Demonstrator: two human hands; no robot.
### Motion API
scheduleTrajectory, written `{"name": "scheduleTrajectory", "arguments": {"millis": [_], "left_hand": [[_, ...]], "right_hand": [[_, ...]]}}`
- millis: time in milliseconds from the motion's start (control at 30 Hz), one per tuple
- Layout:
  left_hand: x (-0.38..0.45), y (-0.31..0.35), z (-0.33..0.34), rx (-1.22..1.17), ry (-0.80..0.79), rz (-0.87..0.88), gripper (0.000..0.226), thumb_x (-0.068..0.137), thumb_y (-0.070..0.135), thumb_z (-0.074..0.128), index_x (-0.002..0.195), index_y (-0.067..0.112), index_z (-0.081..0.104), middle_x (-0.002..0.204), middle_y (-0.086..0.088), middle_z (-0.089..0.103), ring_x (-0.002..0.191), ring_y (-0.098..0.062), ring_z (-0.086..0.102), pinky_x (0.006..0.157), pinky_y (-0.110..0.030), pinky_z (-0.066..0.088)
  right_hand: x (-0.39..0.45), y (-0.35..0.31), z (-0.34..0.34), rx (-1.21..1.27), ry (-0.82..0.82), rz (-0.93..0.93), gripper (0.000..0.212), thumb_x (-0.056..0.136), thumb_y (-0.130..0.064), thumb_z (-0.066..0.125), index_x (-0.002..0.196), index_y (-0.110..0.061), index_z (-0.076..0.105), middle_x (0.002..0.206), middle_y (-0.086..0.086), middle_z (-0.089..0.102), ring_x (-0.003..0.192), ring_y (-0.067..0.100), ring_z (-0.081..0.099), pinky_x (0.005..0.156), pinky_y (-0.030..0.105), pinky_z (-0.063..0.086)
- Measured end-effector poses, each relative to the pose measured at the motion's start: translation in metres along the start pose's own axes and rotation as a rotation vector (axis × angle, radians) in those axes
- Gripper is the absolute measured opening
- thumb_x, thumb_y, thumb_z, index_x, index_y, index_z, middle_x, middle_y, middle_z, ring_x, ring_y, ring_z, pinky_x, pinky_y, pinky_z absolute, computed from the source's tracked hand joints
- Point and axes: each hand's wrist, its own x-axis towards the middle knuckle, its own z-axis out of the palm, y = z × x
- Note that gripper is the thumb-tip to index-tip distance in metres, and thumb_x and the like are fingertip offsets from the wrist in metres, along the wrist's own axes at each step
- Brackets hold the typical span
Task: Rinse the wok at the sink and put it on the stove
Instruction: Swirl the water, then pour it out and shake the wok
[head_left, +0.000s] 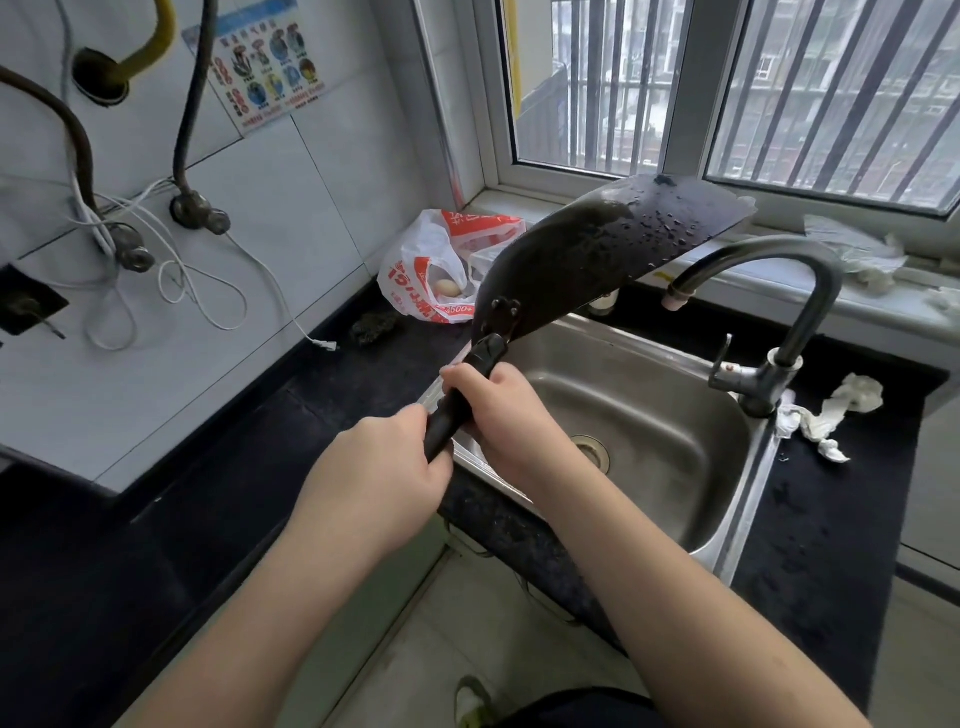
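- Both hands, left (384, 467) and right (501, 410), clench the handle of the wok (597, 254): black, tilted, beaded with water, above the sink (675, 415).
- Bag (441, 265) reads "3600+".

Both arms outstretched, left grip (384, 462) and right grip (498, 410) closed, adjacent.

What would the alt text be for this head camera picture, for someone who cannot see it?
Both hands, left hand and right hand, grip the handle of a wet black wok, tilted up on edge over a steel sink beside the faucet. A plastic bag lies on the dark counter below a barred window.
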Motion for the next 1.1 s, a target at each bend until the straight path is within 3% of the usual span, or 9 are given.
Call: {"name": "scheduleTrajectory", "arguments": {"millis": [233,367,533,667,900,1000,1100], "left_hand": [[0.008,-0.008,-0.021,0.081,0.068,0.049,0.026,0.091,0.044,0.052,0.079,0.021,0.05,0.061,0.001,0.054,0.057,-0.02,0.053,0.046,-0.03,0.03],[0.012,-0.008,-0.037,0.257,0.163,0.096,0.024,0.091,0.043,0.05,0.085,0.02,0.05,0.065,0.002,0.05,0.065,-0.028,0.05,0.053,-0.032,0.032],[0.022,-0.002,-0.055,0.597,0.256,0.199,0.022,0.1,0.035,0.042,0.102,0.014,0.05,0.095,-0.008,0.066,0.087,-0.036,0.064,0.06,-0.033,0.034],[0.027,-0.003,-0.07,0.701,0.297,0.262,0.03,0.102,0.035,0.04,0.109,0.009,0.053,0.096,-0.011,0.067,0.086,-0.037,0.065,0.059,-0.036,0.037],[0.03,0.0,-0.091,0.695,0.284,0.265,0.033,0.101,0.04,0.042,0.111,0.01,0.053,0.1,-0.014,0.065,0.093,-0.039,0.064,0.063,-0.035,0.036],[0.026,-0.004,-0.089,0.583,0.281,0.253,0.033,0.099,0.043,0.044,0.11,0.013,0.054,0.085,-0.009,0.058,0.09,-0.036,0.063,0.061,-0.033,0.036],[0.022,-0.009,-0.081,0.399,0.26,0.191,0.031,0.096,0.045,0.047,0.1,0.015,0.055,0.071,-0.001,0.04,0.081,-0.034,0.057,0.06,-0.032,0.035]], "right_hand": [[0.006,-0.016,0.018,0.01,-0.029,-0.052,0.018,0.081,-0.024,0.06,0.067,-0.015,0.052,0.08,0.009,0.045,0.078,0.025,0.041,0.075,0.04,0.036],[0.012,-0.028,0.026,0.093,-0.032,-0.039,0.022,0.092,-0.012,0.056,0.071,-0.011,0.053,0.067,0.009,0.046,0.066,0.02,0.049,0.07,0.036,0.042],[0.019,-0.047,0.035,0.178,-0.028,-0.002,0.023,0.094,-0.01,0.056,0.071,-0.007,0.056,0.055,0.004,0.055,0.048,0.012,0.057,0.051,0.026,0.048],[0.026,-0.056,0.044,0.226,-0.04,0.001,0.026,0.094,-0.01,0.055,0.068,-0.006,0.055,0.056,0.006,0.052,0.051,0.016,0.052,0.056,0.03,0.045],[0.034,-0.062,0.054,0.26,-0.047,-0.003,0.013,0.093,-0.012,0.058,0.083,-0.005,0.055,0.074,0.011,0.054,0.071,0.022,0.054,0.063,0.033,0.047],[0.032,-0.063,0.05,0.208,-0.078,-0.027,0.016,0.094,-0.015,0.059,0.082,-0.005,0.057,0.072,0.008,0.057,0.072,0.019,0.057,0.069,0.032,0.048],[0.029,-0.063,0.046,0.131,-0.119,-0.047,0.024,0.095,-0.015,0.06,0.072,-0.007,0.057,0.064,0.004,0.056,0.063,0.015,0.058,0.062,0.028,0.049]]}}
